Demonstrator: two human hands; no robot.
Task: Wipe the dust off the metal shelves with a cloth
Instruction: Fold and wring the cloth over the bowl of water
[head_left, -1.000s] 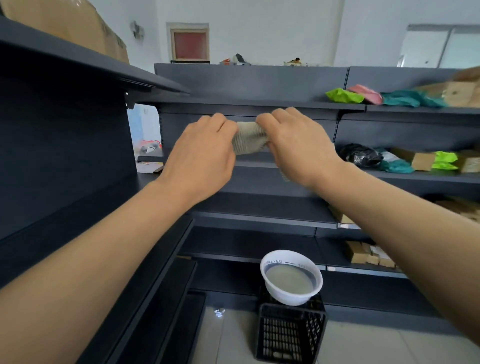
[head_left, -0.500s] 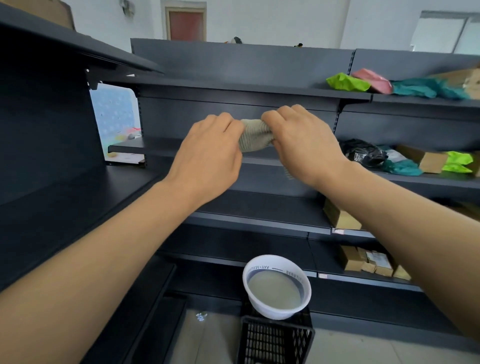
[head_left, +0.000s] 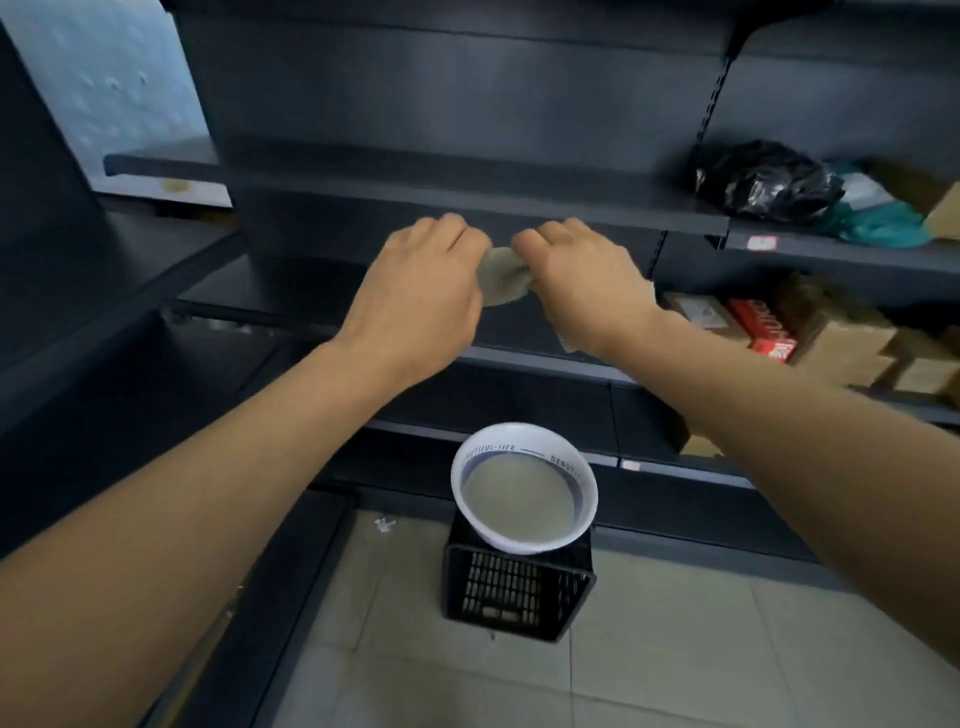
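left hand (head_left: 421, 296), right hand (head_left: 587, 291) grip cloth (head_left: 501, 283); bowl (head_left: 524, 435) reads "beautiful-life"

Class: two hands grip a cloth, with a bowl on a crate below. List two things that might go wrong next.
1. The left hand and right hand grip the bunched cloth; if wrung here, drips may miss the bowl and wet the floor.
2. The filled bowl sits on a small crate; a knock might tip it.
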